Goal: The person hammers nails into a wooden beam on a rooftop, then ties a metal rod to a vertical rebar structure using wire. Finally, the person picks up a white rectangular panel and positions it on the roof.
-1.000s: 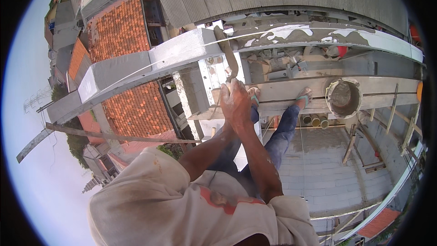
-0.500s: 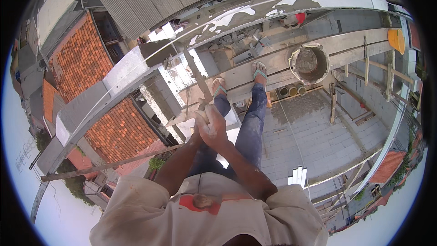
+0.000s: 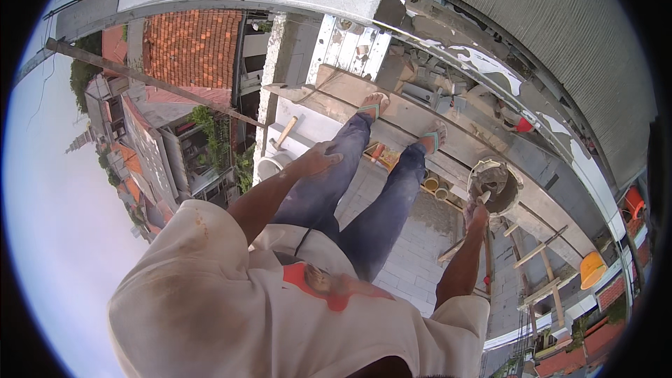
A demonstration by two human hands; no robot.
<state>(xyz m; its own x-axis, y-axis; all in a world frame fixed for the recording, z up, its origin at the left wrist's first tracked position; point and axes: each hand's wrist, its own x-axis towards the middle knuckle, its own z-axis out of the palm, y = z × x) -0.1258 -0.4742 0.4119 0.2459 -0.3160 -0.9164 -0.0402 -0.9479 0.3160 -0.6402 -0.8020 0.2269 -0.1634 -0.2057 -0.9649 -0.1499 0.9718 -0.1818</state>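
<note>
My right hand [image 3: 476, 214] is closed around the pale handle of a trowel [image 3: 484, 197] at the near rim of a mortar bucket [image 3: 519, 187]. The trowel's head is down in the bucket, among grey wet mortar [image 3: 491, 176], so its outline is hard to make out. My left hand [image 3: 316, 159] lies on my left thigh near the knee, holding nothing, its fingers stretched out. A hammer-like tool with a wooden handle [image 3: 285, 133] and a white round container [image 3: 271, 166] are to the left of that leg.
My sandalled feet stand on wooden planks [image 3: 336, 86] high above a block floor [image 3: 413, 252]. Past the planks runs a partly plastered white beam [image 3: 483, 63]. A yellow container [image 3: 592, 269] sits at the right end, and tiled roofs [image 3: 192, 49] spread below on the left.
My hands, together before me at a long grey tool, have parted. The right has reached over to the bucket; the left has come down on my thigh. The view has turned.
</note>
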